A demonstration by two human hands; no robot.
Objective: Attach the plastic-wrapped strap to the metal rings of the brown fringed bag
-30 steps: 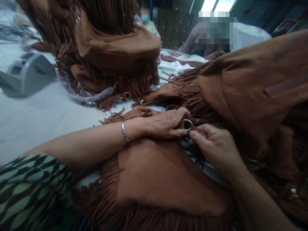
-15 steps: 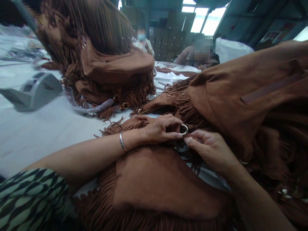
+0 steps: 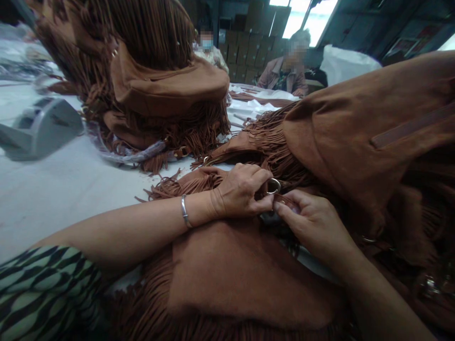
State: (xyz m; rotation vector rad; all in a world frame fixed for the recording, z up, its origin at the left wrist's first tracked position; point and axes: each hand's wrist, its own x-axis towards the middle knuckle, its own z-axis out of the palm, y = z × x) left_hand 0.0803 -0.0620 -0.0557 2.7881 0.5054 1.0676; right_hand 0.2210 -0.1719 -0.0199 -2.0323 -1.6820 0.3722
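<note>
A brown suede bag with fringe (image 3: 245, 270) lies in front of me, under my forearms. At its upper edge my left hand (image 3: 241, 189) is closed, its fingertips against a shiny metal ring (image 3: 273, 186). Just right of the ring, my right hand (image 3: 309, 215) pinches a brown leather strap (image 3: 282, 201) between thumb and fingers. A small bright stud shows on the strap near the thumb. The left fingertips meet the strap's end below the ring; how the strap and ring join is hidden by the fingers.
More fringed brown bags are piled at the back left (image 3: 170, 90) and on the right (image 3: 348, 123). A grey tape dispenser (image 3: 46, 128) stands on the white table (image 3: 71, 189). Two people (image 3: 284, 76) sit across the table, with cardboard boxes (image 3: 241, 52) behind them.
My left fingers have shifted from holding the ring's side down toward the strap's end. More of the strap shows in my right hand. The view has moved slightly.
</note>
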